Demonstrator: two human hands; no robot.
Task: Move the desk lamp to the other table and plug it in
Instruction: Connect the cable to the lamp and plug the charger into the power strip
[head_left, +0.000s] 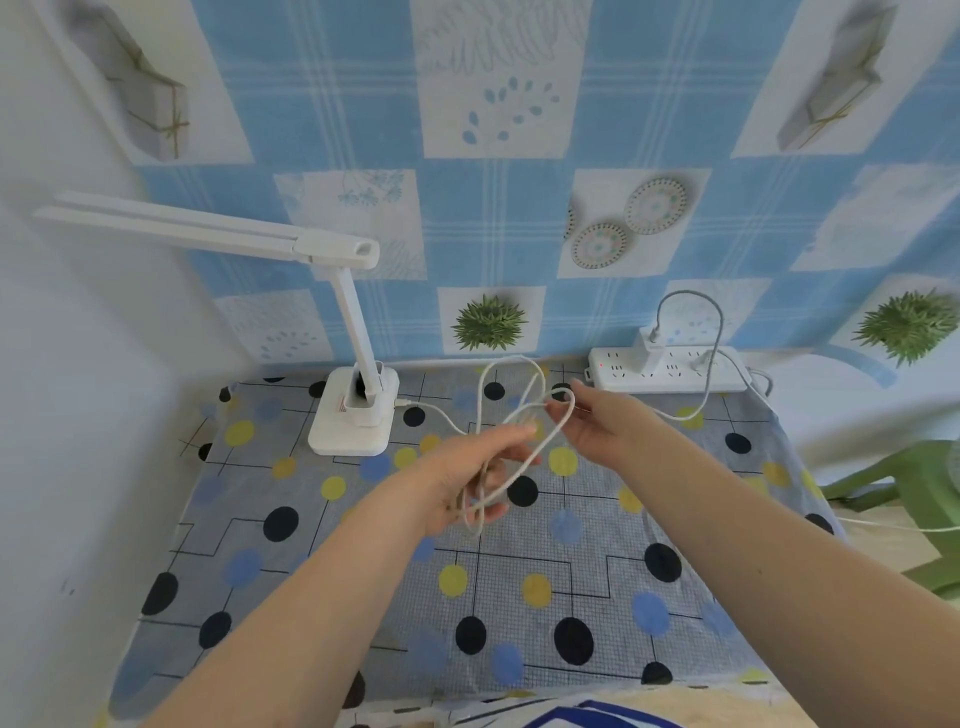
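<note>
Head view, desk lamp (353, 410) upright, head pointing left, hands holding looped cord (511, 415)

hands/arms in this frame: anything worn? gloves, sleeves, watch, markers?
Nothing worn. The left hand and right hand are bare: no gloves, rings or markers visible. Both forearms are uncovered up to the frame edge, with no sleeves, watch or wristband in view.

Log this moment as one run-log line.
lamp: standing on table | cable: looped, adapter in power strip | left hand: holds loops | right hand: pinches cable
</note>
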